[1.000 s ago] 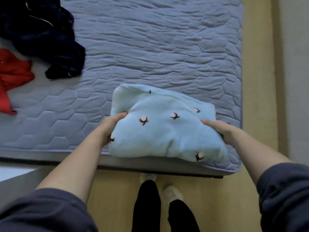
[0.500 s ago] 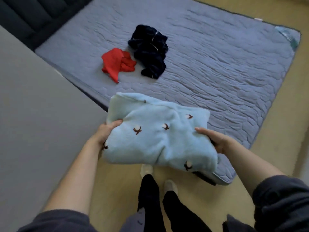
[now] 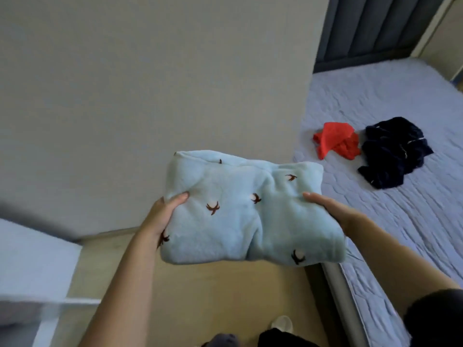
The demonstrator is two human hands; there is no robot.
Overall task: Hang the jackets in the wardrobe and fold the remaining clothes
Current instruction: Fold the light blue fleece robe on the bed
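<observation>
Lifted off the bed since a second ago, the folded light-blue fleece garment with small brown embroidered motifs [image 3: 240, 214] has been swung leftward along with the view. A plain beige wall [image 3: 150, 83] is now faced, and the grey-blue quilted bed [image 3: 400, 221] is seen at three o'clock. From this it is judged that the folding of this piece is finished and that it is being carried off to be put away; where it is to be set down cannot be told.

The garment is held in the air at the centre of the view, above the pale wooden floor [image 3: 213, 296]. It is grasped at nine o'clock by the left hand [image 3: 162, 214] and at three o'clock by the right hand [image 3: 333, 211], each thumb laid on top, the fingers hidden beneath. The bundle is thick, soft and roughly rectangular, with a crease down its middle.

A crumpled red garment [image 3: 335, 141] and a crumpled dark navy garment [image 3: 393, 151] are left unfolded on the bed at two o'clock, just beside each other.
</observation>
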